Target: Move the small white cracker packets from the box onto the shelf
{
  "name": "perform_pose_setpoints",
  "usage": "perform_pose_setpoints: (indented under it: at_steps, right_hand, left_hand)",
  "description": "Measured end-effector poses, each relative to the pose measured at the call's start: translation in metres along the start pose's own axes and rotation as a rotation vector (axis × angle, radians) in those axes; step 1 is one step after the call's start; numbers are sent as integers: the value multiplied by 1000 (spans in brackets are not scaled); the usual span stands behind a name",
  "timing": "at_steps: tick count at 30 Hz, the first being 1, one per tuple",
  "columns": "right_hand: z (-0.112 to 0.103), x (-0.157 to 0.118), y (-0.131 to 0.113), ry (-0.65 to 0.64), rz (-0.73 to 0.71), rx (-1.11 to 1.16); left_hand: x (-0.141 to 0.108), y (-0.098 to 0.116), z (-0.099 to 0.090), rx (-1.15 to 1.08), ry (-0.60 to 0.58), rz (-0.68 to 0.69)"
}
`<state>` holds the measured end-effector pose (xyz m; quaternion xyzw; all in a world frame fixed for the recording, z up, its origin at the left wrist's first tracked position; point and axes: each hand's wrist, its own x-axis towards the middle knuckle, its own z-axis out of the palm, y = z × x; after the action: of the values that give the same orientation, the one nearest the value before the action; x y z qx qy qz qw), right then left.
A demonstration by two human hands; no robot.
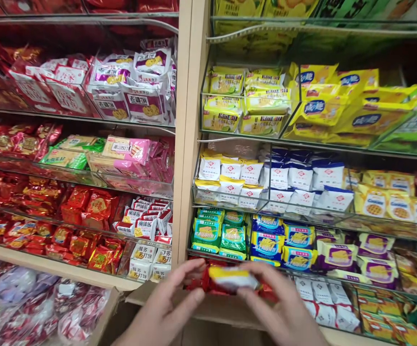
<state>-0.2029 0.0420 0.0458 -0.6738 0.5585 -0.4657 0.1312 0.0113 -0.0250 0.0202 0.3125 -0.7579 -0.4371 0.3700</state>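
A small white and yellow packet [234, 279], slightly blurred, is held in my right hand [278, 298], between the thumb below and the fingers above. My left hand [175, 298] is just left of the packet, its thumb and fingers spread with nothing between them. Both hands are over a cardboard box [230, 315] at the bottom of the view. Behind the hands lie red packets [198, 278] on the lowest shelf. White packets with yellow tops [230, 187] fill a bin above, beside white and blue packets [300, 175].
A wooden upright [186, 144] divides two shelf units with clear bin fronts. Yellow packets [312, 108] are at the upper right, red packets [96, 209] at the left. At the lower left an open carton [103, 312] stands near plastic-wrapped goods [13, 288].
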Motion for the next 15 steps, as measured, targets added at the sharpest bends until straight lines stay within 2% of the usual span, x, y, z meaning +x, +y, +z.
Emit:
perform_pose_setpoints:
  at_steps: [3,5,7,10,15]
  right_hand:
    - [-45,40,-15,351,-281,-301]
    - [-71,74,-28,486,-412,-563]
    - [-87,108,-39,492,-448,-737]
    - [-95,147,-45,406,-395,-822]
    - [-93,175,-43,299,-297,-865]
  left_hand:
    - [12,-21,-27,331,108,7]
    - [19,-37,-39,410,103,-37]
    - [22,-46,-43,407,80,-97]
    - [20,-50,-41,376,43,-138]
    - [14,-45,-37,333,21,-142]
